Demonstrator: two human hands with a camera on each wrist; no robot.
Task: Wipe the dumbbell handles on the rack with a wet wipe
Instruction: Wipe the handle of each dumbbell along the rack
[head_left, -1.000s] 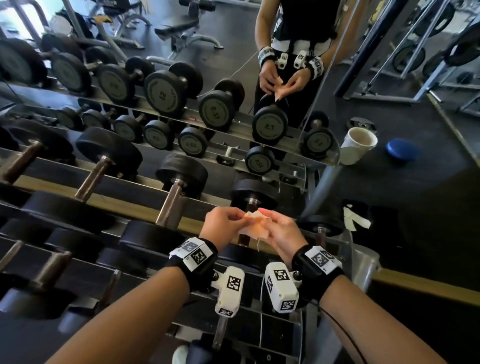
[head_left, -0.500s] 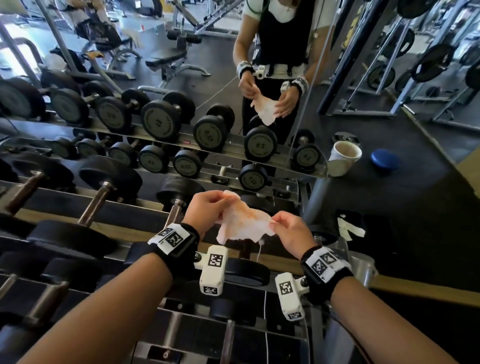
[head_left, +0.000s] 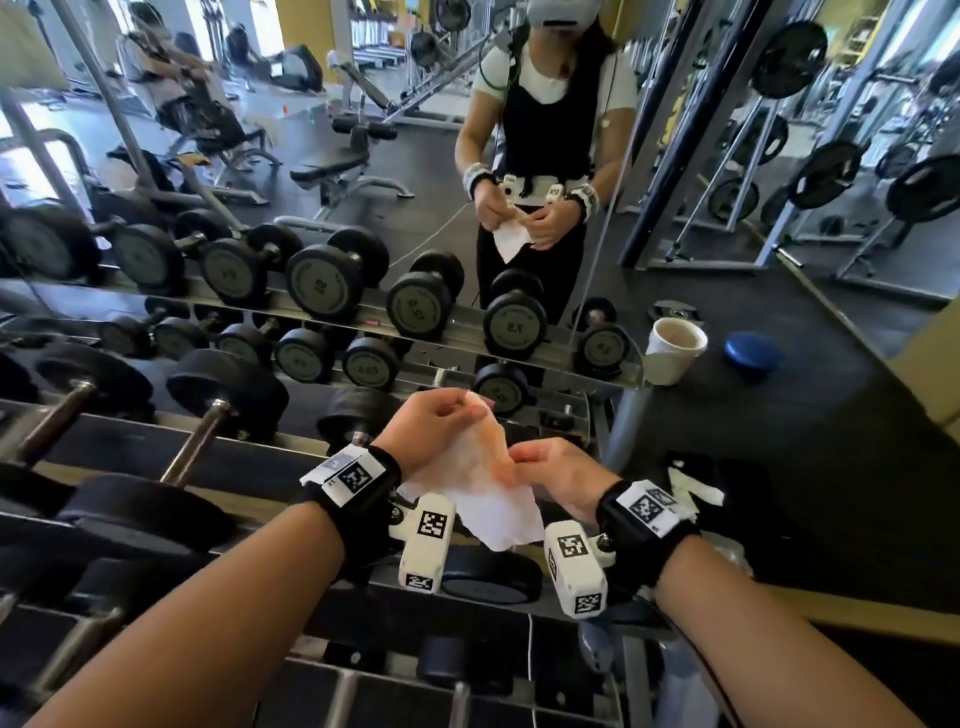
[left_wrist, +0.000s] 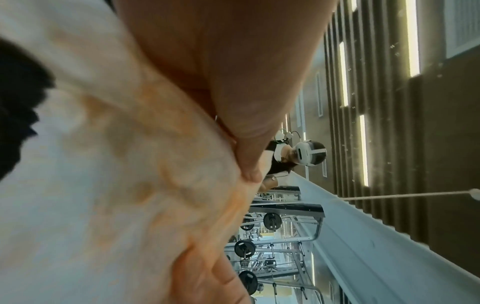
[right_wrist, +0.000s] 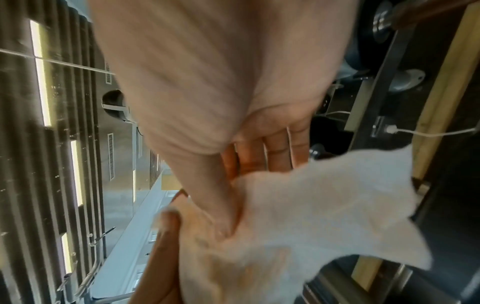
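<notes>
Left hand (head_left: 434, 423) and right hand (head_left: 550, 470) each pinch the unfolded wet wipe (head_left: 480, 493) (white, stained orange), held in a closed grip above the near dumbbell rack (head_left: 249, 462), its lower corner hanging free.

Open gaps run between the dumbbell handles (head_left: 193, 448) on the rack (head_left: 130, 457). The black weight heads (head_left: 228, 389) flank each gap. A mirror (head_left: 311, 156) closes off the far side.

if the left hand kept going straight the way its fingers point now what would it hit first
Probably the small dumbbell at the rack's right end, just beyond the left hand, which pinches the wipe. Depth is unclear, so it might pass above it toward the mirror.
</notes>
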